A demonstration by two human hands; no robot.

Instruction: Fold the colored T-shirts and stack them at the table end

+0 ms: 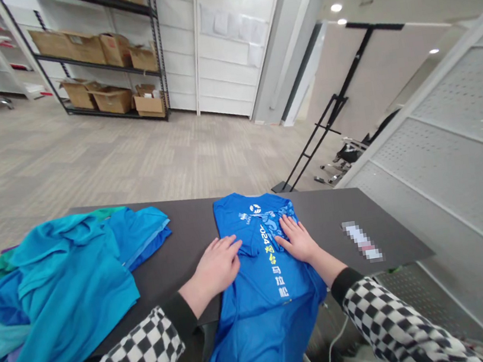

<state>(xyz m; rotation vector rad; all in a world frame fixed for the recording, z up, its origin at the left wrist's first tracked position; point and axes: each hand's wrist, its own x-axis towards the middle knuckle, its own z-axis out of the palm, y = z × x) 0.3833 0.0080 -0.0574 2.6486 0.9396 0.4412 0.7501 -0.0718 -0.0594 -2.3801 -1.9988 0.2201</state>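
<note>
Teal and blue clothes are heaped over at 9 to 10 o'clock, well apart from the stuff being handled, so that heap can pretty much be ignored. Next along is the left hand, palm down and mostly open, with its fingertips laid on the left edge of the blue shirt. Whether a bit of cloth is pinched under the thumb can't be told, but no real grip is seen.

Now the shirt itself: it's laid lengthwise on the dark table, long axis roughly 12 to 6 with the low end tipped a touch toward 7, and that near end is hung over the table's edge. The folded-in bit by the print is set between both hands: toward 3 o'clock from the left, toward 9 from the right. The lettering is sat nearer to the right hand, which is reached further in over the cloth. That one's flat and open, fingers a bit spread, nothing grasped. Out at about 2 o'clock, a pixelated patch is seen on the table, apart from the shirt; what's under it can't be made out.
</note>
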